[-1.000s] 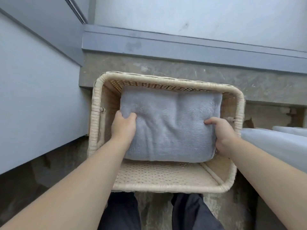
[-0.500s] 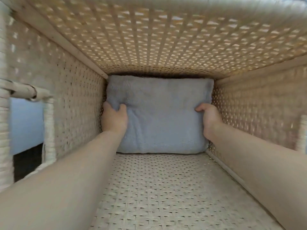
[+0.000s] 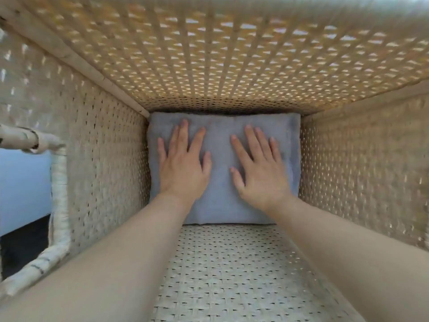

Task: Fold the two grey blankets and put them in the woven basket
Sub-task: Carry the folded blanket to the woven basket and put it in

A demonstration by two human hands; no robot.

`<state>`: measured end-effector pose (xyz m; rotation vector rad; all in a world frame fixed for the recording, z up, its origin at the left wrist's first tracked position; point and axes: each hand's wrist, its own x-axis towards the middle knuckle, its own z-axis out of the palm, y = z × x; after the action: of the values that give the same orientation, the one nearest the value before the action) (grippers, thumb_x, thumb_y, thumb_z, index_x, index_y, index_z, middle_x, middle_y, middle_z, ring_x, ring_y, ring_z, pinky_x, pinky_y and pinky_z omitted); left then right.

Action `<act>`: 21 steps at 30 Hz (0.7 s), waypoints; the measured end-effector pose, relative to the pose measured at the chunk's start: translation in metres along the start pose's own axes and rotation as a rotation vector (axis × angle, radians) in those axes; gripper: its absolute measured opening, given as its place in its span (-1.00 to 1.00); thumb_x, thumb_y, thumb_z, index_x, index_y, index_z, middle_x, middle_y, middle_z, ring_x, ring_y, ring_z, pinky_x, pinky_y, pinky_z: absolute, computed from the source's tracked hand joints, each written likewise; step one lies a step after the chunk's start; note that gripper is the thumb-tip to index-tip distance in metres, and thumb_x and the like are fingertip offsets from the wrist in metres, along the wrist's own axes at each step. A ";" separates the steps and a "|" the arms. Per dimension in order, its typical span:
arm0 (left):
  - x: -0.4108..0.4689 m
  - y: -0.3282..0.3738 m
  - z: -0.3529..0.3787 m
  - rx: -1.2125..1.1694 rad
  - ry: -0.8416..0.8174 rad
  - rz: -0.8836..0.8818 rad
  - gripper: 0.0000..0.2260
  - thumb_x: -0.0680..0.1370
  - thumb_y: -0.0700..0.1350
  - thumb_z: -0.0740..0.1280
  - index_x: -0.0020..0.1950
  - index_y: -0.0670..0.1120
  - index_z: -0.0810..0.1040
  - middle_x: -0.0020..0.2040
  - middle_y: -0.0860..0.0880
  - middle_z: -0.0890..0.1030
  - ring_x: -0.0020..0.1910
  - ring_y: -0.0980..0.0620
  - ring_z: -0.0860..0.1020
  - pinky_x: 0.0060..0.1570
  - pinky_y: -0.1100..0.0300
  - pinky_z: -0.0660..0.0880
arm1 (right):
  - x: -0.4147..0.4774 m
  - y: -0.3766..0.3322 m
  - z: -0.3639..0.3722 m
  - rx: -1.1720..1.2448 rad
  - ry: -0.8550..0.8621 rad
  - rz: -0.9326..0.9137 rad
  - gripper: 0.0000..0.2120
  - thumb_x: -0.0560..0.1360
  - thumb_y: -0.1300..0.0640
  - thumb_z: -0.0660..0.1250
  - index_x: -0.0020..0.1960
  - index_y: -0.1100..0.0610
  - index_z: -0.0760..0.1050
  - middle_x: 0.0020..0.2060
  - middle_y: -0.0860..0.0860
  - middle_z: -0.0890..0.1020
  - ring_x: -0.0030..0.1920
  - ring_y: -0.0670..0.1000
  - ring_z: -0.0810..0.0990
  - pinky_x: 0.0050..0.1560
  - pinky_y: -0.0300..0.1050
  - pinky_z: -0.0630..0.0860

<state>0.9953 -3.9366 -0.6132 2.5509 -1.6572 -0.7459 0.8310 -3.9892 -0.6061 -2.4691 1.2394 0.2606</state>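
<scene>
I look straight down into the woven basket (image 3: 111,159), whose cane walls fill the view on every side. At its bottom lies a folded grey blanket (image 3: 220,182), a neat rectangle that spans the floor from wall to wall. My left hand (image 3: 183,166) lies flat on the blanket's left half with fingers spread. My right hand (image 3: 260,168) lies flat on the right half, fingers likewise straight and spread. Both palms press on the fabric. Only one blanket shows; whether another lies beneath it I cannot tell.
A handle cut-out (image 3: 25,201) in the basket's left wall shows a pale blue surface and dark floor outside. My forearms reach down between the close walls, with little room to either side.
Both hands have let go of the blanket's side edges and moved inward, now lying flat on top of it. The blanket has settled at the bottom.
</scene>
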 end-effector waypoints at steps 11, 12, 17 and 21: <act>0.015 -0.040 0.055 0.103 0.017 0.033 -0.39 0.52 0.22 -0.06 0.56 0.11 -0.03 0.59 -0.06 -0.03 0.55 -0.03 -0.04 0.44 0.00 -0.24 | 0.013 0.038 0.050 -0.092 0.073 -0.009 -0.35 0.52 -0.18 0.01 0.55 0.03 0.05 0.55 0.12 0.04 0.53 0.05 -0.04 0.50 -0.01 -0.18; 0.016 -0.040 0.056 0.106 0.025 0.035 -0.39 0.52 0.21 -0.05 0.56 0.10 -0.01 0.59 -0.07 -0.01 0.55 -0.04 -0.02 0.43 0.03 -0.24 | 0.014 0.039 0.051 -0.087 0.075 0.006 -0.34 0.51 -0.19 0.02 0.55 0.03 0.04 0.54 0.14 0.02 0.53 0.05 -0.07 0.50 -0.02 -0.18; 0.020 -0.041 0.064 0.088 0.061 0.049 -0.38 0.50 0.19 0.01 0.55 0.05 0.10 0.57 -0.11 0.08 0.53 -0.08 0.05 0.42 0.02 -0.17 | 0.014 0.042 0.058 -0.051 0.056 0.035 -0.33 0.49 -0.18 0.03 0.55 0.03 0.07 0.54 0.19 0.04 0.53 0.10 -0.05 0.49 -0.07 -0.24; 0.024 -0.044 0.076 0.030 0.116 0.055 -0.38 0.48 0.17 0.06 0.53 0.02 0.18 0.55 -0.15 0.16 0.50 -0.10 0.11 0.42 -0.06 -0.08 | 0.019 0.044 0.067 -0.040 0.093 0.012 -0.33 0.47 -0.15 0.06 0.53 0.06 0.15 0.52 0.19 0.13 0.51 0.11 0.00 0.48 -0.08 -0.21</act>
<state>1.0109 -3.9198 -0.7012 2.5040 -1.7068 -0.5622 0.8067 -4.0009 -0.6841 -2.5338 1.2990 0.1776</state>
